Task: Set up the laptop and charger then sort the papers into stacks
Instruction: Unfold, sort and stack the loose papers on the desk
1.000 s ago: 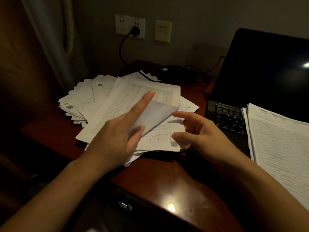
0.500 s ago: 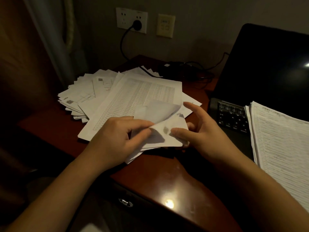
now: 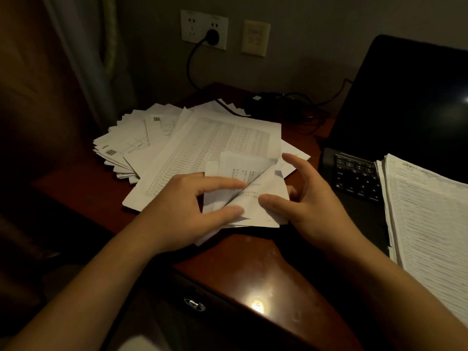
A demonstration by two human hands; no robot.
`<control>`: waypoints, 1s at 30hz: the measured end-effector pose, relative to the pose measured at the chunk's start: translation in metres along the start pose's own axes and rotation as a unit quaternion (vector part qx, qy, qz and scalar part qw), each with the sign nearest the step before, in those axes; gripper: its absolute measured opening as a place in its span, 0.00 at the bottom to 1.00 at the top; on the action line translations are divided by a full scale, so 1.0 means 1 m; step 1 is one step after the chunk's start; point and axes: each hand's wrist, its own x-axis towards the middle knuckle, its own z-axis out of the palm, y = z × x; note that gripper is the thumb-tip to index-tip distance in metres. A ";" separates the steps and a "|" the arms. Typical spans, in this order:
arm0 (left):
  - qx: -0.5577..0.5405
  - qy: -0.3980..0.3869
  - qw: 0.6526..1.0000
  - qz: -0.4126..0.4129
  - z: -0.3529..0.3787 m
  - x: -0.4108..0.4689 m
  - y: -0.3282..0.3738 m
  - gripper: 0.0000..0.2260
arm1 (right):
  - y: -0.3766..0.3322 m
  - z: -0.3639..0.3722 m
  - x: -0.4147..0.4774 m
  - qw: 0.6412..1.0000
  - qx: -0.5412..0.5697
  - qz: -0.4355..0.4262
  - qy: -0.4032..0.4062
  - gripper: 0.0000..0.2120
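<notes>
Together, left hand (image 3: 181, 207) and right hand (image 3: 315, 206) pinch small papers (image 3: 268, 184).

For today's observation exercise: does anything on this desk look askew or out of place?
The loose papers left of the laptop lie fanned and crooked; another stack sits on the laptop keyboard, hiding keys.

A glossy reddish-brown wooden desk (image 3: 253, 269) carries a fanned heap of papers (image 3: 202, 143) on its left, a black charger (image 3: 268, 101) with tangled cables at the back, and an open laptop (image 3: 354, 181) on the right.
</notes>
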 end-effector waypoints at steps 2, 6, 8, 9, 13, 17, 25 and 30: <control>0.038 -0.009 0.999 0.001 0.000 0.000 -0.002 0.23 | 0.001 0.001 0.000 1.000 -0.005 -0.004 0.009 0.42; -0.017 0.036 0.999 0.014 0.002 0.002 -0.002 0.10 | -0.003 -0.010 0.001 0.999 0.010 0.017 -0.047 0.43; -0.021 0.057 0.998 0.007 0.003 0.002 -0.003 0.08 | -0.005 -0.016 0.000 0.997 0.011 0.025 -0.074 0.45; -0.016 0.064 0.998 0.002 0.003 0.003 -0.003 0.09 | -0.006 -0.017 0.000 0.997 0.007 0.026 -0.076 0.45; -0.035 0.063 0.997 -0.006 0.002 0.004 -0.001 0.11 | -0.005 -0.014 0.000 0.997 -0.019 0.022 -0.065 0.44; -0.051 0.092 0.994 -0.005 0.001 0.003 -0.001 0.07 | -0.004 -0.013 0.001 0.997 0.013 0.015 -0.080 0.44; -0.021 0.029 0.999 0.036 -0.001 0.000 0.002 0.19 | 0.001 -0.004 0.000 0.999 -0.026 -0.010 -0.024 0.41; 0.046 0.024 0.998 0.028 0.001 -0.001 0.001 0.22 | 0.004 -0.001 0.001 0.999 -0.040 -0.014 0.003 0.42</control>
